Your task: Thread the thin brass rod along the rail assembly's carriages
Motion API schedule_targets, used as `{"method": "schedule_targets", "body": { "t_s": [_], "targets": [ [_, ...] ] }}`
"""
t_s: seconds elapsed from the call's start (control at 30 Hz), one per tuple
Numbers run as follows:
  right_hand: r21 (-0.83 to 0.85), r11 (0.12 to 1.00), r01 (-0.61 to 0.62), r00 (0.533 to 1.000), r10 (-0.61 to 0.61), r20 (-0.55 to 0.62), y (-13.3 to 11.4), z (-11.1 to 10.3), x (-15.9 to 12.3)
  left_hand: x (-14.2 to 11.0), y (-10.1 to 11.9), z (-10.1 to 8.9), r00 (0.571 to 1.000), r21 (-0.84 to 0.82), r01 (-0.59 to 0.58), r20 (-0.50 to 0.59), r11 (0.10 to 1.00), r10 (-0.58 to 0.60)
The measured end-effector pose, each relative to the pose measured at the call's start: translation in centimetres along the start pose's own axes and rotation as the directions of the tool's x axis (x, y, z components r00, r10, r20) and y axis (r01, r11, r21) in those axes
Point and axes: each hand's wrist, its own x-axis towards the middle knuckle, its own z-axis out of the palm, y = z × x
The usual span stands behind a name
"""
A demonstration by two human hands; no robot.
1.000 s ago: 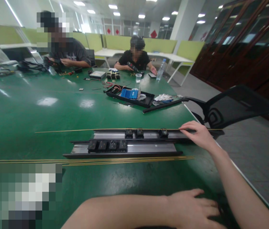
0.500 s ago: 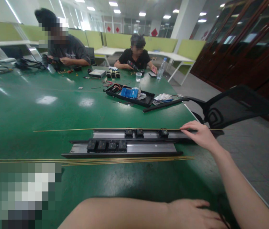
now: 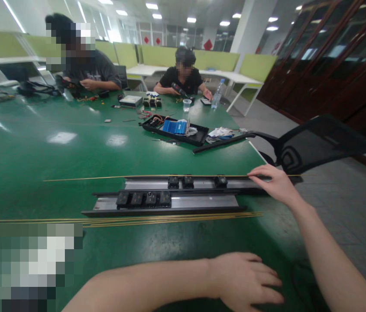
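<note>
Between thumb and fingers, my right hand (image 3: 272, 184) pinches a long thin brass-coloured rod (image 3: 85, 178). The rod runs left along the far edge of the back metal rail (image 3: 199, 185), where several small black blocks (image 3: 221, 181) sit. In front lies a second metal rail (image 3: 205, 202) with a row of black blocks (image 3: 150, 199). My left hand (image 3: 249, 279) is low over the near part of the table, palm down, fingers spread, holding nothing. A bundle of thin brass-coloured rods (image 3: 176, 219) lies along the front of the nearer rail.
A black tray (image 3: 199, 139) with blue parts lies farther back on the green table (image 3: 88, 156), gloves (image 3: 220, 133) beside it. A mesh chair (image 3: 325, 138) stands at the right edge. Two people (image 3: 183, 73) work across the table, near a water bottle (image 3: 217, 95).
My left hand has moved up and left, and more of it shows. My right hand, still pinching the rod, has shifted slightly right along the rail.
</note>
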Motion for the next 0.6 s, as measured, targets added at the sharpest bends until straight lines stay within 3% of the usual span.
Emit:
{"method": "schedule_targets", "body": {
  "t_s": [0.3,0.43,0.6],
  "targets": [
    [-0.025,1.0,0.003,0.999,-0.004,-0.032,0.6,-0.2,-0.4,-6.4,-4.2,-4.6,0.965,-0.002,0.262,-0.02,0.965,-0.262],
    [-0.034,0.999,-0.01,0.999,0.008,-0.035,0.7,-0.3,-0.5,-7.8,-4.6,-5.1,0.93,-0.043,0.362,-0.056,0.931,-0.364],
    [-0.036,0.999,0.002,0.999,-0.004,-0.054,0.8,-0.4,-0.5,-7.9,-4.6,-4.7,0.919,-0.065,0.387,-0.054,0.92,-0.39]
  ]
}}
